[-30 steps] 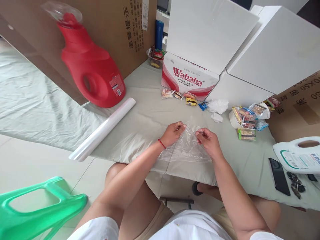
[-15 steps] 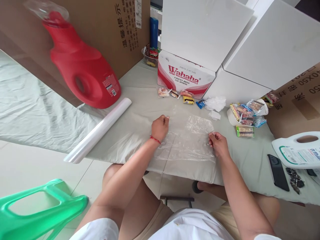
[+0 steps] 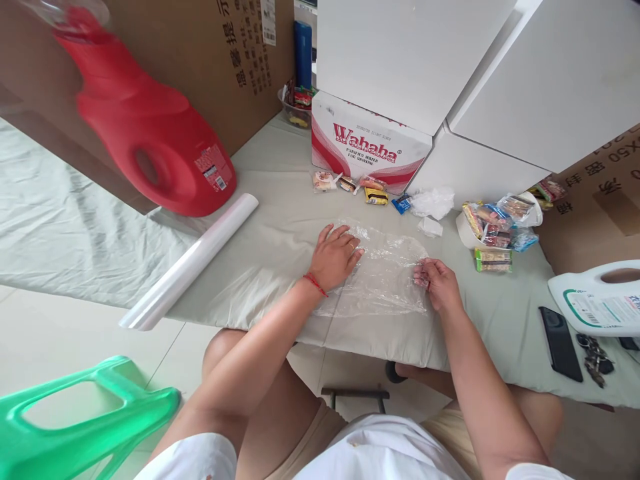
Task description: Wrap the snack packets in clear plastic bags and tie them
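Observation:
A clear, wrinkled plastic sheet (image 3: 385, 280) lies on the cloth-covered table near its front edge. My left hand (image 3: 335, 255), with a red string at the wrist, rests palm down on the sheet's left part, fingers spread. At the sheet's right edge, my right hand (image 3: 436, 281) pinches the plastic between thumb and fingers. Beyond the sheet lie a white crumpled plastic bag (image 3: 433, 202) and a small white piece (image 3: 430, 227). A shiny roll of film (image 3: 190, 263) lies slantwise to the left of my left hand.
A red jug (image 3: 155, 133) stands at the left, a Wahaha box (image 3: 367, 143) at the back. Small wrapped snacks (image 3: 376, 196) lie before it. At the right are a snack bowl (image 3: 465, 230), a white bottle (image 3: 600, 300), a phone (image 3: 560, 343) and keys (image 3: 596, 360).
My left hand has opened from a closed grip and now lies flat on the sheet, slightly to the right. The far edge of the plastic has shifted. My right hand still pinches it.

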Demonstrator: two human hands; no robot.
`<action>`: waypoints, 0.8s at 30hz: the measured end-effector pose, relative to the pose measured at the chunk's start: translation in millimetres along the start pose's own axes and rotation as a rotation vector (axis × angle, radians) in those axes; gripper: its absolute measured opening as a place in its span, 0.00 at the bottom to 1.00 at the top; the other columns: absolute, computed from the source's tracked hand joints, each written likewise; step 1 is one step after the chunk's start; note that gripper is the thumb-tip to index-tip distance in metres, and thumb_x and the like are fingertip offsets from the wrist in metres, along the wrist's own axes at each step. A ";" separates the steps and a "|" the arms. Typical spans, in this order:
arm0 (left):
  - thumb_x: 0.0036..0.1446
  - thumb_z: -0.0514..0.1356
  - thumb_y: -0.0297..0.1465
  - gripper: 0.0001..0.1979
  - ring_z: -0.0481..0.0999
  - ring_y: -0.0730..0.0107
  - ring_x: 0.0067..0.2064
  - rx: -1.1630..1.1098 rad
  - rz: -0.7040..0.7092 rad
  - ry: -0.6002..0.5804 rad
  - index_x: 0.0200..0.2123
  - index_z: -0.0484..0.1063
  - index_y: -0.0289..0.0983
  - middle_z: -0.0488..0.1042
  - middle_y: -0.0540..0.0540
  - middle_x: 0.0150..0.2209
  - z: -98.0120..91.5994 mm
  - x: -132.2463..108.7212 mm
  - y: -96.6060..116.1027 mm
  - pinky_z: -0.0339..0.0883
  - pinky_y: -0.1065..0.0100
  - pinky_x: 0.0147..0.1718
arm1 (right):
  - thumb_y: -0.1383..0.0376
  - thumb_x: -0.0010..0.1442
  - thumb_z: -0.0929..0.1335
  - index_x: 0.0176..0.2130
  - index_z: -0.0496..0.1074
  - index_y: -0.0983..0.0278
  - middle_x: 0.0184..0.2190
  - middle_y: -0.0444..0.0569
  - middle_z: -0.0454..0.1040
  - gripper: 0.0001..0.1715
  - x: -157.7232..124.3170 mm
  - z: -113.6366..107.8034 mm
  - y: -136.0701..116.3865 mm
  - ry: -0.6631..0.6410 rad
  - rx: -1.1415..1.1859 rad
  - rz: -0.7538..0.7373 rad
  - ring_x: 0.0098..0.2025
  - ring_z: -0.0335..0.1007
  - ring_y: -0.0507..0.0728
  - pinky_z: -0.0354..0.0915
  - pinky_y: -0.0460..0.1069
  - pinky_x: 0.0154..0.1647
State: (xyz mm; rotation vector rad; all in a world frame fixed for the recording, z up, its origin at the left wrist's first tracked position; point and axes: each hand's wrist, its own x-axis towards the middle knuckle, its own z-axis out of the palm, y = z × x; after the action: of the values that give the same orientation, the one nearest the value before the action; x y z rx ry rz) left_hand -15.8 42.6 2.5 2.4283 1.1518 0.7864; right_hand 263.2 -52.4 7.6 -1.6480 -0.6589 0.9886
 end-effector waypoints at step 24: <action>0.72 0.42 0.47 0.33 0.50 0.50 0.76 0.242 -0.201 -0.222 0.73 0.56 0.40 0.51 0.39 0.76 16.7 -13.2 -5.8 0.29 0.33 0.71 | 0.47 0.45 0.81 0.44 0.76 0.63 0.25 0.42 0.72 0.33 -107.7 -66.4 3.3 -0.285 -0.287 0.206 0.26 0.69 0.53 0.67 0.48 0.26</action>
State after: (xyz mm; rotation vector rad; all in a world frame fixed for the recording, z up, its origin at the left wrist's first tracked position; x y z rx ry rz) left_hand -15.9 34.7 -18.0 2.4581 1.4412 0.3232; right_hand 265.7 -174.3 41.3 -1.8695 -0.8653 1.3438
